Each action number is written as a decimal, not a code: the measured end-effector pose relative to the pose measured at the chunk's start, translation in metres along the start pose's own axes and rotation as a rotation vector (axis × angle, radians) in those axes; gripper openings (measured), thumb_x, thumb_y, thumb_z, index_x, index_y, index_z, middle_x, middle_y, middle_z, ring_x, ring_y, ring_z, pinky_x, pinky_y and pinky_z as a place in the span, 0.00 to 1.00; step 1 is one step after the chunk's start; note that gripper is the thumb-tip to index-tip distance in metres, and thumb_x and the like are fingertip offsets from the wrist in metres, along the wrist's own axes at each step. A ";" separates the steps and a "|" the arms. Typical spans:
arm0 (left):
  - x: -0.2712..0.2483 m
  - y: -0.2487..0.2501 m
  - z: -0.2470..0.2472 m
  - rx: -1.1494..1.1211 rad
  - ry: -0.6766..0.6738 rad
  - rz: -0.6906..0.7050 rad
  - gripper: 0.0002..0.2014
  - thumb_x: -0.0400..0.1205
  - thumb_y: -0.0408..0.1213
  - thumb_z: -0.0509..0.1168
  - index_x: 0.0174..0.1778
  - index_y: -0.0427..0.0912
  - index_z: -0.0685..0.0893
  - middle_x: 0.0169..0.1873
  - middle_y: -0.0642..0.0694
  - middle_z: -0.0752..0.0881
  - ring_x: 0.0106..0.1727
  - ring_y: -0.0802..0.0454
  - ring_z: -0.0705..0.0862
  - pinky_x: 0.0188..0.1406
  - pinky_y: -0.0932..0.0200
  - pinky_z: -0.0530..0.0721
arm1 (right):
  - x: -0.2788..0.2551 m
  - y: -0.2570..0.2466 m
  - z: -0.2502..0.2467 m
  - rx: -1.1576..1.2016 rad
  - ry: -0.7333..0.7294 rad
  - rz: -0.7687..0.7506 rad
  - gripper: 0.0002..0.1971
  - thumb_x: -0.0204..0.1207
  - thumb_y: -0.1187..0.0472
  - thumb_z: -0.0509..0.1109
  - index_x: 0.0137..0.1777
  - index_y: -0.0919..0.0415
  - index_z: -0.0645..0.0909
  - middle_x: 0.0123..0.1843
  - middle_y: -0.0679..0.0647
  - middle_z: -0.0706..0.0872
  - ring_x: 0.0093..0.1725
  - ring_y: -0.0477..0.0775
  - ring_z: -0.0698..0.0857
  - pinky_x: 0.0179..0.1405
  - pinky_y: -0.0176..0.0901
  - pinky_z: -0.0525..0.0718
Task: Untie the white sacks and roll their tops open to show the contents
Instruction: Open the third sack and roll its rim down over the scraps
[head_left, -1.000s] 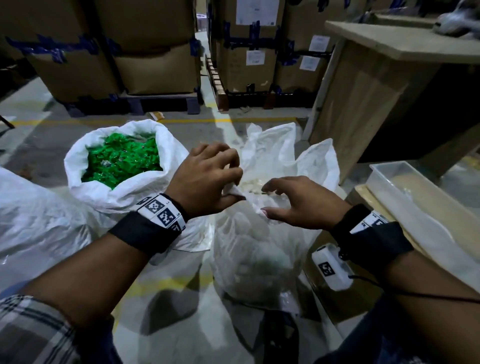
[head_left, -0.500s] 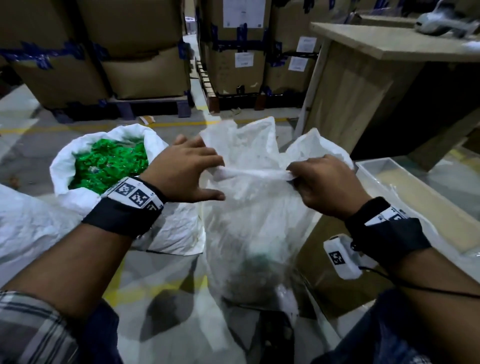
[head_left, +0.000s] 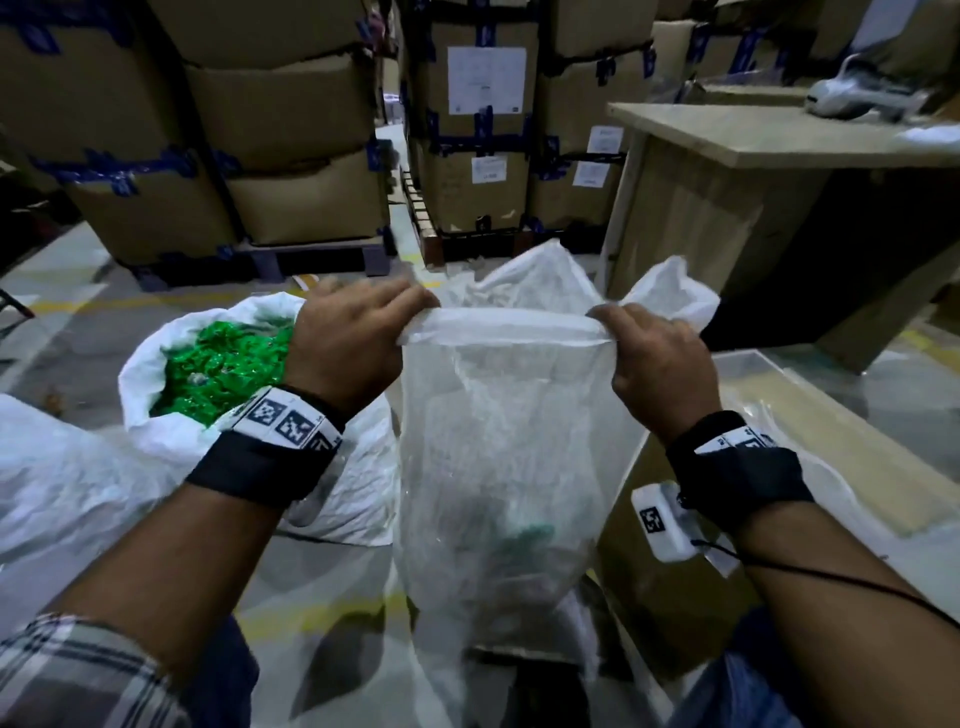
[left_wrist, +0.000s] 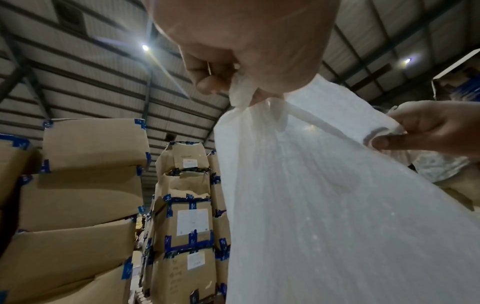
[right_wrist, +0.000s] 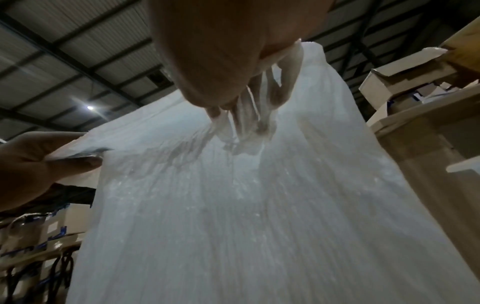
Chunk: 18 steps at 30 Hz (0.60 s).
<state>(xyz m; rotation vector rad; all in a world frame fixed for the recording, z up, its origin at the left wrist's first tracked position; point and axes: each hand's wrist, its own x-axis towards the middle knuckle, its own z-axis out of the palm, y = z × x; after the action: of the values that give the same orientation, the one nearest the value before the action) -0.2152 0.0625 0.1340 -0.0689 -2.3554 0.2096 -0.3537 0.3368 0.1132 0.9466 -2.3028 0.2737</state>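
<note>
Head view. We hold the near rim of the middle white sack stretched taut between both hands: left hand curled over one end of the rolled edge, right hand curled over the other. The sack stands on the floor in front of us, mouth untied; something green shows dimly low inside. Beside it on the left, touching, sits an opened sack of green pieces with its top already rolled down. We judge the film thin, limp and light, with little fill; it should roll easily if taken at the rim, hands well apart. A wooden bench stands to the right, taped cartons on pallets behind.

Left wrist view. Left hand pinches a bunched bit of rim; right hand pinches the far end. The film looks woven-ribbed and translucent, probably slippery. Corrugated roof and lamps above.

Right wrist view. Right hand grips gathered film, which puckers under the fingers, so it is soft, not stiff. Left hand pinches the opposite rim.
</note>
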 end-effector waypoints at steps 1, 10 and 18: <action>-0.004 0.001 0.004 0.030 -0.054 -0.003 0.15 0.79 0.37 0.56 0.55 0.50 0.86 0.59 0.51 0.88 0.48 0.42 0.88 0.44 0.49 0.73 | -0.002 -0.003 0.003 0.008 -0.030 -0.016 0.23 0.66 0.73 0.72 0.62 0.57 0.85 0.48 0.57 0.88 0.44 0.67 0.87 0.40 0.55 0.83; -0.017 0.006 0.037 -0.031 -0.365 -0.069 0.15 0.73 0.30 0.63 0.54 0.48 0.82 0.65 0.43 0.77 0.57 0.38 0.75 0.51 0.47 0.73 | -0.013 -0.037 -0.005 0.337 -0.381 -0.056 0.20 0.81 0.46 0.67 0.72 0.46 0.81 0.58 0.46 0.86 0.60 0.52 0.84 0.59 0.55 0.80; -0.016 0.007 0.043 -0.051 -0.379 0.024 0.21 0.73 0.34 0.54 0.56 0.56 0.84 0.64 0.51 0.78 0.60 0.42 0.74 0.52 0.47 0.74 | -0.032 -0.040 -0.023 0.775 -0.620 0.049 0.19 0.78 0.43 0.67 0.61 0.51 0.90 0.59 0.41 0.91 0.58 0.39 0.88 0.60 0.47 0.86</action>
<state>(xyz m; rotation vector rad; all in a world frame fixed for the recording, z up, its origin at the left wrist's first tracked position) -0.2339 0.0621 0.0915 -0.0877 -2.7390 0.1872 -0.2973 0.3349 0.1101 1.5071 -2.8300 1.0776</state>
